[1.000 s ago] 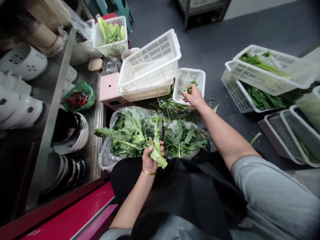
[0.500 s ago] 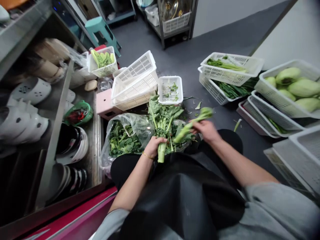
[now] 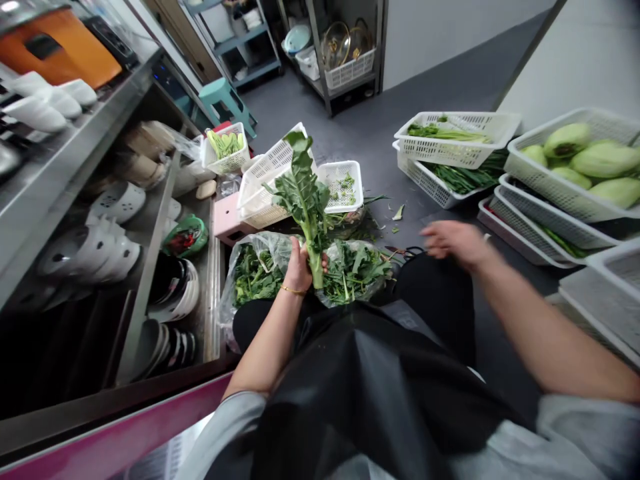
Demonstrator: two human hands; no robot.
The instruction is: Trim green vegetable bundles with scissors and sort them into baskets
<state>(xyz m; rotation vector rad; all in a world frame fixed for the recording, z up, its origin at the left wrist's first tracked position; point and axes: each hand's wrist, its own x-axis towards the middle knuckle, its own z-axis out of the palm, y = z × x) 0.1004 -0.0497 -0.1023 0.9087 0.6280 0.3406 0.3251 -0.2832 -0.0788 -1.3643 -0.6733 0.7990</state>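
Observation:
My left hand (image 3: 300, 270) is closed around the thick pale-green stem of a leafy green vegetable stalk (image 3: 311, 223), held upright with its broad leaves pointing away from me. Below it, a clear plastic bag (image 3: 225, 303) of loose leaves stands at the left. More cut leaves (image 3: 353, 270) fill a bag just right of the stem. Off to the right, above the floor beside my knee, is my right hand (image 3: 457, 243). Its fingers look curled but are smeared by motion, and no vegetable shows in them.
Ahead stand a small white basket (image 3: 357, 190) with leaf scraps and larger white baskets (image 3: 263, 200) on a pink stool (image 3: 227, 217). Baskets of greens (image 3: 450, 157) and pale-green gourds (image 3: 567, 143) are at the right. A metal shelf (image 3: 150, 267) with bowls runs along the left.
The peeled-looking pale stalk has left my right hand, which moved right. My left hand raised and tilted up its leafy stalk, uncovering the leaves beneath. The view shifted left.

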